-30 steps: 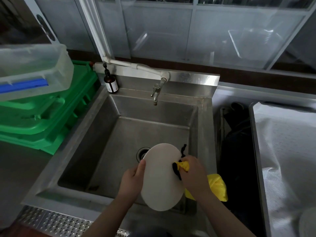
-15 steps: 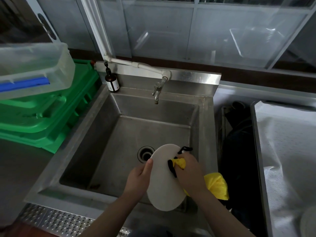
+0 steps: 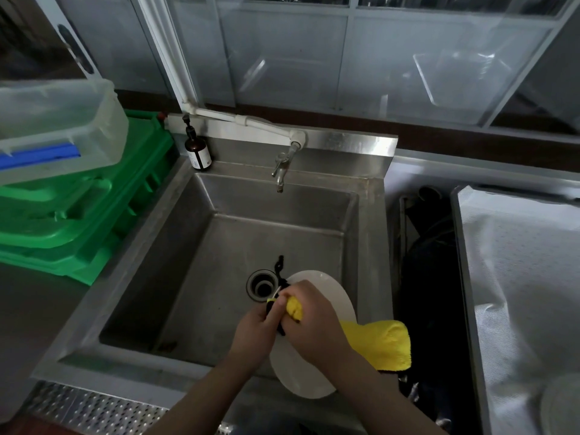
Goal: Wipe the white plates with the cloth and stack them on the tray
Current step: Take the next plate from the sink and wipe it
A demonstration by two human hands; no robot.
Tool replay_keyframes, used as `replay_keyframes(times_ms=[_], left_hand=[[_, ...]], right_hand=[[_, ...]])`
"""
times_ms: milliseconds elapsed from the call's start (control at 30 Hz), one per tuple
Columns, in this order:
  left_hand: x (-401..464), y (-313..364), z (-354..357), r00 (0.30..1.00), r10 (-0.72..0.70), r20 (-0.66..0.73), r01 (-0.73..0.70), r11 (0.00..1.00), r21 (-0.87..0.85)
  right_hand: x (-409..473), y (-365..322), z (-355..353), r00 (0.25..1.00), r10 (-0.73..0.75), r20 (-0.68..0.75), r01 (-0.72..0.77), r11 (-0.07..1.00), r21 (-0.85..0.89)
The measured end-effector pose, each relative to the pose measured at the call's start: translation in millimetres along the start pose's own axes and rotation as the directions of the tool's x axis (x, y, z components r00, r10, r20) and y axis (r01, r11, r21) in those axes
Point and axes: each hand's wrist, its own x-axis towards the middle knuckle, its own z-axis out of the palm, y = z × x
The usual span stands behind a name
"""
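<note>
One: Two-handed wiping shown. Where, relative to the drain?

Two: Just right of the drain and nearer the viewer: white plate, tilted on edge over the sink floor. Whether touching that floor, cannot tell.

One: Grips?

Two: Left hand curled round the plate's drain-side rim. Right hand clenched on a bunched end of the yellow cloth and pressed against the plate's face. Loose tail of cloth trailing rightward, away from the drain.

One: To wipe well?

Two: By judgement: press with the flat of the wad, not the knuckles. Sweep from rim to rim. Turn the plate within the left-hand grip to reach the covered part, then flip for the back. Gather in the dangling tail, lest dragged through the basin.

One: Afterwards?

Two: Carry far right of the drain to the lined tray. Stack on the pale round shape at its near corner, seemingly another plate but too dim to confirm.
</note>
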Motion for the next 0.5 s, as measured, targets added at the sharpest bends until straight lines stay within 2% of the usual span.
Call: replay_keyframes(times_ms=[167, 333, 500], left_hand=[[0, -2, -3, 1.000, -0.019, -0.022, 0.020, 1.000, 0.022], [-2, 3, -7, 0.993, -0.103, -0.060, 0.094, 0.986, -0.135], [-2, 5, -10, 0.987, -0.105, -0.118, 0.086, 0.984, -0.158]], right_hand=[[1, 8, -2, 1.000, 0.006, 0.011, -0.006, 1.000, -0.005], [3, 21, -6, 0.996, 0.071, -0.059, -0.075, 0.995, -0.070], [0, 41, -10, 0.983, 0.167, -0.078, -0.175, 0.979, -0.105]])
